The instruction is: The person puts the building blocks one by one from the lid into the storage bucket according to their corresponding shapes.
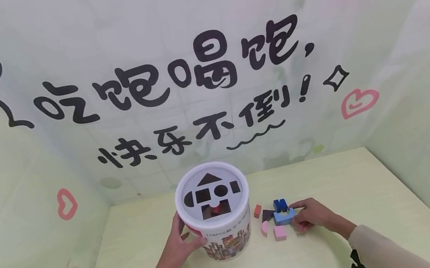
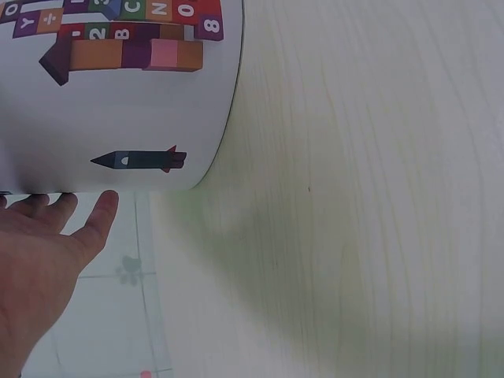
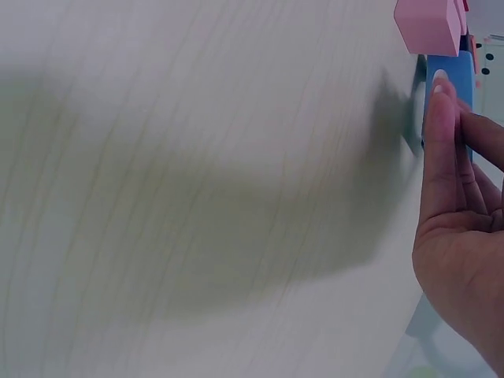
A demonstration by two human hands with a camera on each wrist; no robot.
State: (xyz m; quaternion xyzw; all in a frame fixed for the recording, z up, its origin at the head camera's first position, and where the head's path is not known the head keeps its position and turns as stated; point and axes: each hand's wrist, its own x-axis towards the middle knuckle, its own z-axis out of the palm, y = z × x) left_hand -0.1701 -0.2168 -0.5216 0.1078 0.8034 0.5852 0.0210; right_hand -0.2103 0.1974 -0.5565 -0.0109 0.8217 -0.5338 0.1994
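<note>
A white bucket (image 1: 229, 244) with printed sides stands upright on the table. Its lid (image 1: 230, 174) has several shaped cutouts, and something red shows through the front one. My left hand (image 1: 180, 250) grips the bucket's left side, thumb on the front, other fingers partly hidden behind it. Right of the bucket, my right hand (image 1: 313, 214) pinches the end of a light blue arch block (image 1: 283, 218) between thumb and fingers. In the right wrist view that block (image 3: 450, 67) lies beside a pink cube (image 3: 428, 27).
Around the arch block sit two dark blue blocks (image 1: 280, 205), a black triangle block (image 1: 267, 215), an orange block (image 1: 257, 211), a pink half-round block (image 1: 264, 228) and the pink cube. Printed wall panels (image 1: 129, 29) enclose the pale table (image 1: 325, 257) behind and on both sides.
</note>
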